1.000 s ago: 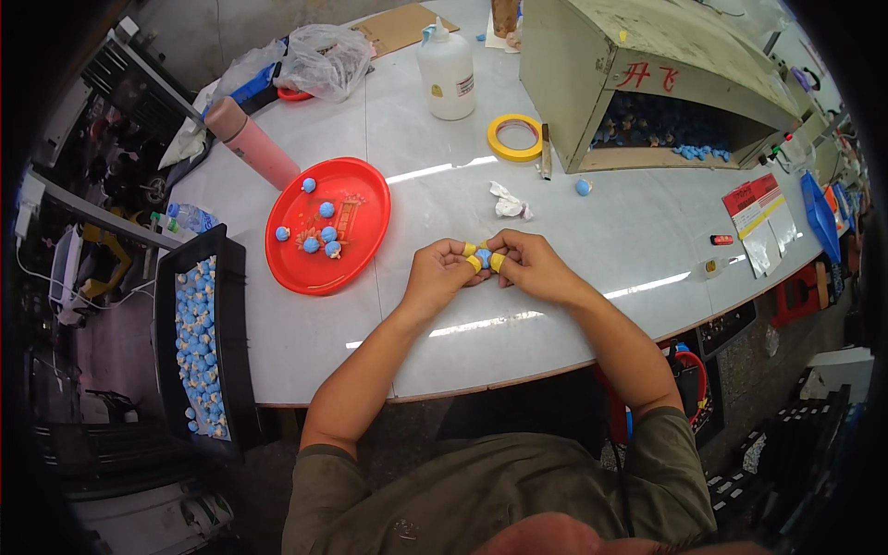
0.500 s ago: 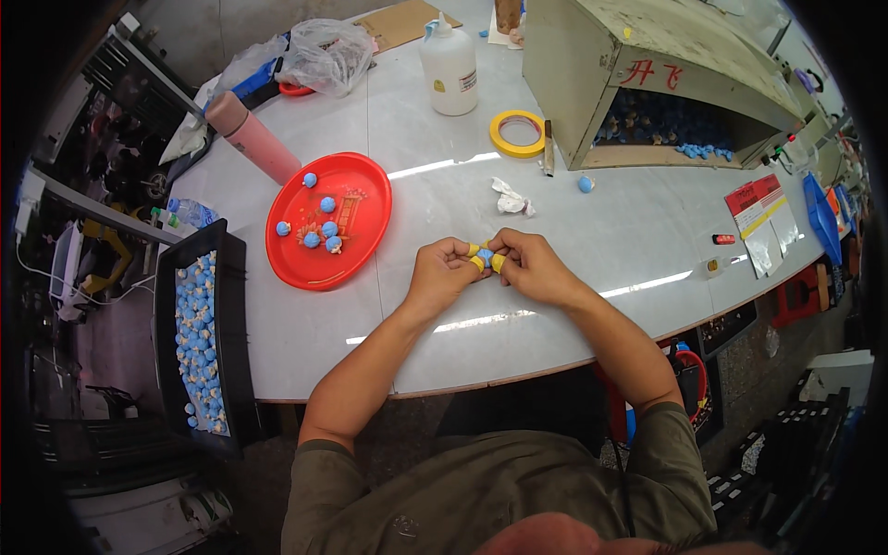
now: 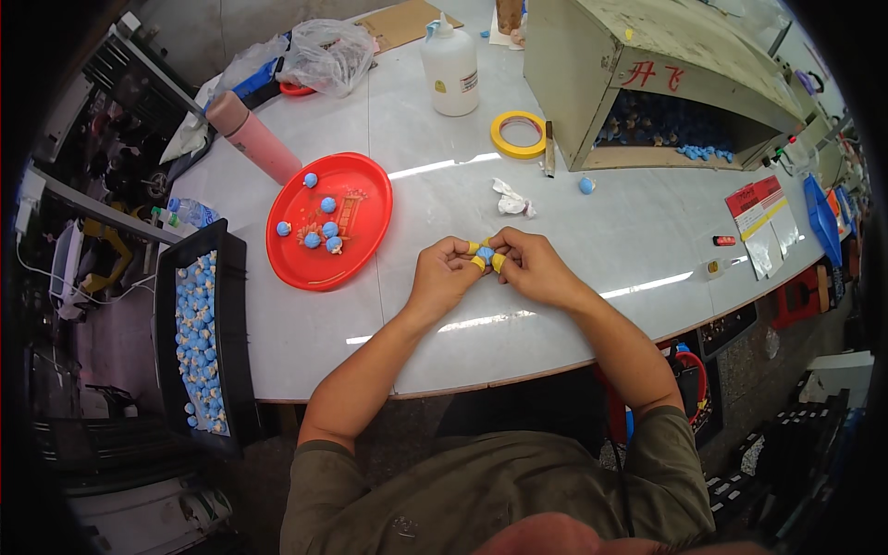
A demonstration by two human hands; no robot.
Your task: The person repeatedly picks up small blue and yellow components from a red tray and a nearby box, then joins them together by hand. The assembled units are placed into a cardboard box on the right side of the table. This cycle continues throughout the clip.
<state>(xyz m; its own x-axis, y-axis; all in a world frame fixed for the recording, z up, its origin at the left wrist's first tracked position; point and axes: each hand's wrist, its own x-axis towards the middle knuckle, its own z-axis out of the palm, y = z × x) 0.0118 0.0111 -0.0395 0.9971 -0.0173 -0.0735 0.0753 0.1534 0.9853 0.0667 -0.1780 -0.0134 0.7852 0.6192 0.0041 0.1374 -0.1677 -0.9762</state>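
Between my fingertips, over the middle of the table, is a small blue ball-shaped piece [image 3: 485, 253]. My left hand [image 3: 443, 272] pinches it from the left. From the other side my right hand [image 3: 534, 266] pinches it too, and yellow coverings wrap the thumb and finger tips of both hands. The fingers hide most of the piece. A crumpled white tissue [image 3: 511, 199] lies just beyond the hands. To the left, a round red tray [image 3: 319, 270] carries several similar blue balls [image 3: 313, 240] with pale bits on them.
A black bin [image 3: 237, 356] of blue balls stands at the left edge. Behind the tray is a pink bottle [image 3: 254, 141]. Farther back are a white squeeze bottle [image 3: 450, 74], yellow tape [image 3: 517, 135] and an open-fronted cabinet [image 3: 572, 83]. One loose blue ball [image 3: 586, 185] lies before the cabinet.
Hardly anything differs: both hands stay in place with the blue piece between them, with only a slight shift of the fingers.
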